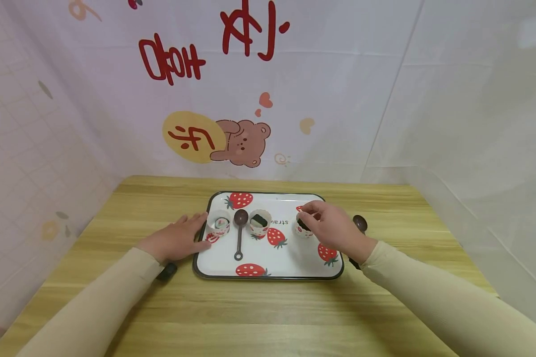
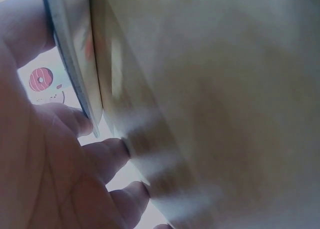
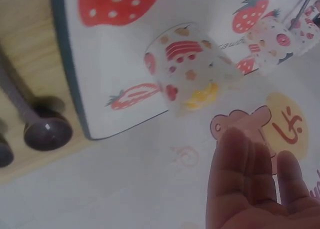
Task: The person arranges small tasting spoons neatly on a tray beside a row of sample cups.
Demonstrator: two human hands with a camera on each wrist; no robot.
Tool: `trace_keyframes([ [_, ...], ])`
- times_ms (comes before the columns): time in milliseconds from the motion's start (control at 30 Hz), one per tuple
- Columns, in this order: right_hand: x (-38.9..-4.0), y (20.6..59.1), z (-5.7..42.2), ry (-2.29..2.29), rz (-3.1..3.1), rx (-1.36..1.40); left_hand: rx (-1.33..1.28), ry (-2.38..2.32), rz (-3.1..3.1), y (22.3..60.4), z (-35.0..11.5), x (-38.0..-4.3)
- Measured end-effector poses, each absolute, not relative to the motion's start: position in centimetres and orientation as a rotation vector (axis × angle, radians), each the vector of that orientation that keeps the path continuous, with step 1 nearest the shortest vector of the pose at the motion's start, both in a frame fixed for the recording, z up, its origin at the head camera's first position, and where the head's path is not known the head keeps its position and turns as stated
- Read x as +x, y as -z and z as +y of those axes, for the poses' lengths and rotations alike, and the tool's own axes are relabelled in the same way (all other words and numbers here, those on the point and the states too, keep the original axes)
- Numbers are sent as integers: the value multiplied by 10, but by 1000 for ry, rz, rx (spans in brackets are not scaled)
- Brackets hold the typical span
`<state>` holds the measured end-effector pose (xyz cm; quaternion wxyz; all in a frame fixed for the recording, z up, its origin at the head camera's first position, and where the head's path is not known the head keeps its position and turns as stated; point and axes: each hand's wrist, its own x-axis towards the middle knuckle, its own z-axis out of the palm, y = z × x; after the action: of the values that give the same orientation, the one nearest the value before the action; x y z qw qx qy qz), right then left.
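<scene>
Head view: left hand (image 1: 175, 240) spread against the left rim of the strawberry tray (image 1: 290, 263); risk of shifting everything with too hard a push. Next, left cup (image 1: 218, 231), dark spoon (image 1: 240, 217), middle cup (image 1: 259, 231). Toward the tray's right, right cup (image 1: 301, 233) under bent fingers of right hand (image 1: 334, 225); cannot tell whether pinching the dark filling (image 1: 302, 225) or only hovering. Possible tipping from a snagged rim.

white strawberry-print tray (image 1: 290, 260), dark rim, lying flat, left hand (image 1: 177, 239) at left edge. rightmost printed cup (image 1: 304, 232) upright on tray, dark food (image 1: 301, 224) inside, right hand (image 1: 332, 225) at rim.
</scene>
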<state>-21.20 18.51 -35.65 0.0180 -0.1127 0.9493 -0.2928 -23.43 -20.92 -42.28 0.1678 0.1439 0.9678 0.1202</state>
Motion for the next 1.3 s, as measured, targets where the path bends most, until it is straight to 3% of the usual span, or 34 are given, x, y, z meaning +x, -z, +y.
trace_keyframes([
  [500,-217,369,214,568,3179,-587,443,-340,2767,421,-209,-233],
  [1300,-220,386,259,359,3164,-507,411,-349,2744,416,-208,-230],
])
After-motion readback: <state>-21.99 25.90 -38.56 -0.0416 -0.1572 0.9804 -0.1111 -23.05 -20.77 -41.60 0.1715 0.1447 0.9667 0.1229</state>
